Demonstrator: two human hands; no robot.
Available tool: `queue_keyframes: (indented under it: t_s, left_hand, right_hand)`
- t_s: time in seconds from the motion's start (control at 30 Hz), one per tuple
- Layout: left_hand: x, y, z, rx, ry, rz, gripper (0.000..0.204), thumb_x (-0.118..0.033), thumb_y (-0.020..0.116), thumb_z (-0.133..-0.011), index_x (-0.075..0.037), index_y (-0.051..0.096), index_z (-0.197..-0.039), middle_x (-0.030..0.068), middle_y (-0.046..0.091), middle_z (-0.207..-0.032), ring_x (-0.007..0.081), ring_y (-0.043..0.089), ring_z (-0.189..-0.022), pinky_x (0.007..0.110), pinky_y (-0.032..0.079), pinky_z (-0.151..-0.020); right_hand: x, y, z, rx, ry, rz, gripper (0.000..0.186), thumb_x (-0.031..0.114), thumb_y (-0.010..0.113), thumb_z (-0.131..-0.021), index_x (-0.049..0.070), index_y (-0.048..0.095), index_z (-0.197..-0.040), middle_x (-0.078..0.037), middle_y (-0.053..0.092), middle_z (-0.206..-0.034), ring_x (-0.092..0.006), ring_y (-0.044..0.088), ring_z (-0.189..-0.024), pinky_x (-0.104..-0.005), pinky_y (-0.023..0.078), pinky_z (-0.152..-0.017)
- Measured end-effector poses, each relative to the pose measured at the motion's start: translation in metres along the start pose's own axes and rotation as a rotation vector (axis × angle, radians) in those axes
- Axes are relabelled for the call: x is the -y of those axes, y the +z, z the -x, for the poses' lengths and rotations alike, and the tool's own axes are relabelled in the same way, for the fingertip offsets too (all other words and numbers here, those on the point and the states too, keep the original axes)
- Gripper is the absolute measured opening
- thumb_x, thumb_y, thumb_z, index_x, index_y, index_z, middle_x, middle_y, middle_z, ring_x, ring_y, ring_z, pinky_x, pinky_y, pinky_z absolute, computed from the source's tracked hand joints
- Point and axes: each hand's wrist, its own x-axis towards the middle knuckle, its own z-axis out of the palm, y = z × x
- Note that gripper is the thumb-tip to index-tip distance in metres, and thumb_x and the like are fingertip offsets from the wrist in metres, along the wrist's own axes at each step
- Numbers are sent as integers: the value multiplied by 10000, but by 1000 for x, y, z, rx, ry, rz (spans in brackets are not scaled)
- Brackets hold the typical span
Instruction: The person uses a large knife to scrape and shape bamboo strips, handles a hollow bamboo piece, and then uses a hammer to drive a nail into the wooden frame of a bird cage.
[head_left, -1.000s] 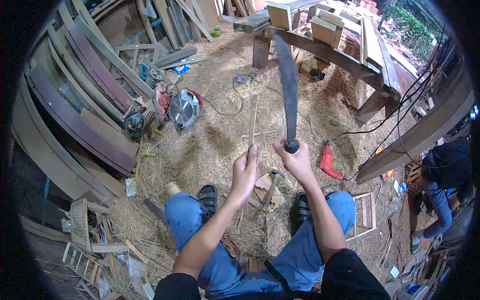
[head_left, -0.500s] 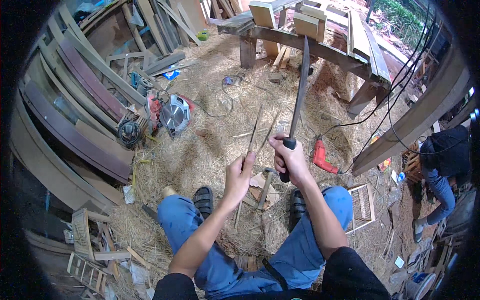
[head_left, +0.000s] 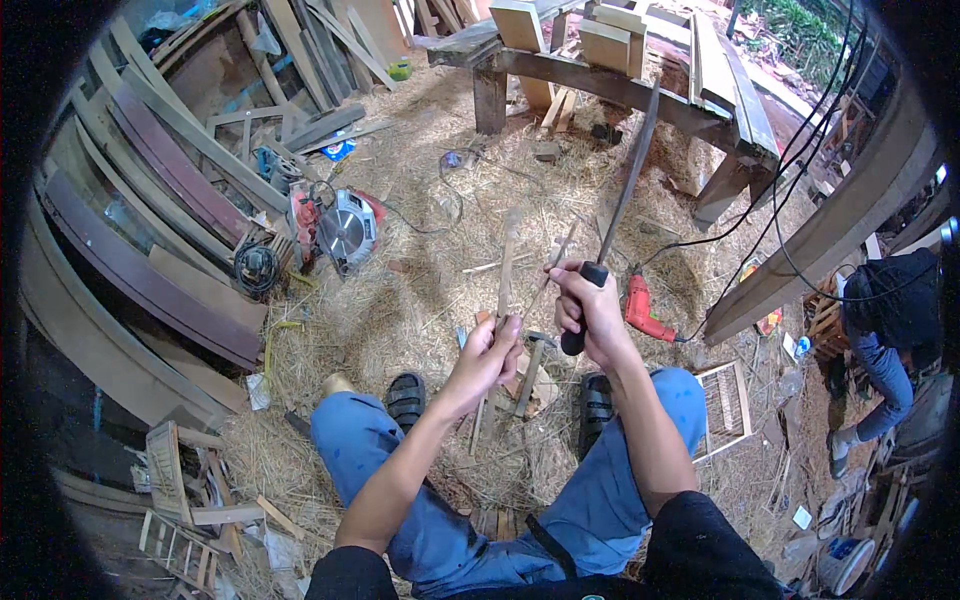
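Observation:
My left hand [head_left: 484,358] is closed around the lower end of a flat wooden strip [head_left: 507,270], which points away from me. My right hand [head_left: 592,310] grips the black handle of a long knife [head_left: 630,190], its narrow dark blade slanting up and to the right. A second thin wooden stick [head_left: 560,252] shows between the hands, its lower part at my right fingertips; whether they pinch it I cannot tell. On the ground below, between my sandalled feet, lies a hammer [head_left: 531,380] with a wooden handle.
Wood shavings cover the ground. A circular saw [head_left: 347,232] lies ahead left, a red power drill [head_left: 648,314] right of my right hand. A wooden bench [head_left: 600,80] with boards stands ahead. Curved boards [head_left: 150,270] lean left; a post [head_left: 830,245] and another person [head_left: 885,330] are at right.
The knife's blade has tilted further right. My left hand has moved slightly right and down, and the strip has turned to show its broad, pale face.

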Motion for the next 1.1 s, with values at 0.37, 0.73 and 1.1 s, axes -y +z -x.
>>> queue_keyframes:
  t_s: [0.37,0.73,1.1]
  left_hand:
    - [-7,-9,4,-47,2,-63,259,-264,510,-1050,-30,592,-1123,-30,501,-743,28,388,-549,186,268,-462]
    - [-15,-14,6,-152,-7,103,288,-314,500,-1051,-33,565,-1051,-77,366,-666,24,316,-488,191,231,-429]
    - [-12,-6,4,-97,-11,143,148,-196,501,-1044,-109,518,-925,-60,385,-700,24,315,-538,187,215,-452]
  right_hand:
    - [0,-15,-3,-49,-74,171,161,151,652,-900,41,535,-907,13,451,-603,-100,407,-368,-276,334,-355]
    - [-19,-16,21,50,-647,1063,298,183,774,-753,26,602,-940,-156,649,-741,-299,670,-650,-389,514,-617]
    - [-34,-15,17,195,-743,1403,299,279,737,-740,75,576,-888,-111,645,-747,-312,665,-667,-416,494,-588]
